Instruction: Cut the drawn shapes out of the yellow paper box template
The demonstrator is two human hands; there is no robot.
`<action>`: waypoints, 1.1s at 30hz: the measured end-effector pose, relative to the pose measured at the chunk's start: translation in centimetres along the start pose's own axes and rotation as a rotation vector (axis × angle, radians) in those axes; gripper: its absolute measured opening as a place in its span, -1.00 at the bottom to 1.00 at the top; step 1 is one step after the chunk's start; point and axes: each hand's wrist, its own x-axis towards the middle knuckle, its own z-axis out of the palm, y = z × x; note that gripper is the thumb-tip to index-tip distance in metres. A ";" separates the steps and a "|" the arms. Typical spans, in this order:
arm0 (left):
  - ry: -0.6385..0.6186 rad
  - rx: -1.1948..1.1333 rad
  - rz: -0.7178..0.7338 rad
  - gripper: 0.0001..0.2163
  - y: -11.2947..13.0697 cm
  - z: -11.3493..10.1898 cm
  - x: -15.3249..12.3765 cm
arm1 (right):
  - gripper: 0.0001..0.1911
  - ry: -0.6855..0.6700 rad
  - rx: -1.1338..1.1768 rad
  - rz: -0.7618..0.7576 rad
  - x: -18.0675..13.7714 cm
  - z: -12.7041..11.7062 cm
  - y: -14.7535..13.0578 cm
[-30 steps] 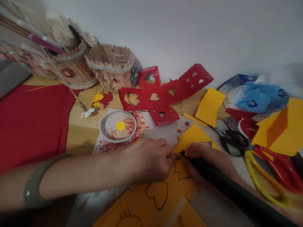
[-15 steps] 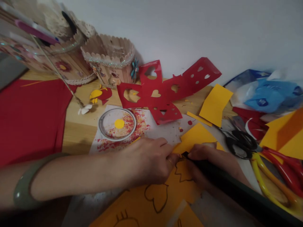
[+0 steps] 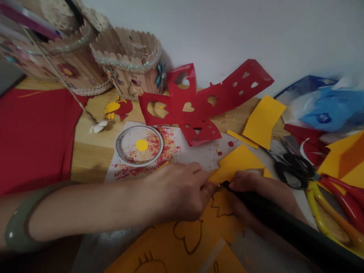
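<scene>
My left hand (image 3: 182, 191), fingers curled, holds down the orange paper (image 3: 167, 246); just beside it my right hand (image 3: 257, 187) grips a black marker (image 3: 270, 214).

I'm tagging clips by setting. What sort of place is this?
Probably a home craft corner against a plain wall: the wooden table is strewn with red paper punched with hearts, scissors and craft-stick baskets, and the right hand holds a black marker on orange paper with drawn outlines.

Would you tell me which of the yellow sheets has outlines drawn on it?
The sheet under the left hand and the right hand, which holds a pen: it bears black heart outlines; the yellow pieces farther back are plain.
</scene>
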 end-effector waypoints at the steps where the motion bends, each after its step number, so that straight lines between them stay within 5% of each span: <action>1: 0.003 0.005 0.013 -0.68 0.0 0.0 0.0 | -0.80 -0.002 0.002 0.001 0.0 0.0 0.0; 16: -0.078 -0.017 -0.019 -0.68 0.0 -0.3 0.1 | -0.79 0.003 0.015 0.016 -0.4 0.2 0.1; 25: 0.062 0.098 0.113 -0.72 -0.3 0.3 -0.4 | -0.79 -0.005 0.062 0.076 -0.7 0.0 0.1; 33: -0.038 0.241 0.276 -0.83 -1.0 -1.5 0.2 | -0.87 0.273 0.230 0.379 -1.7 -2.2 0.4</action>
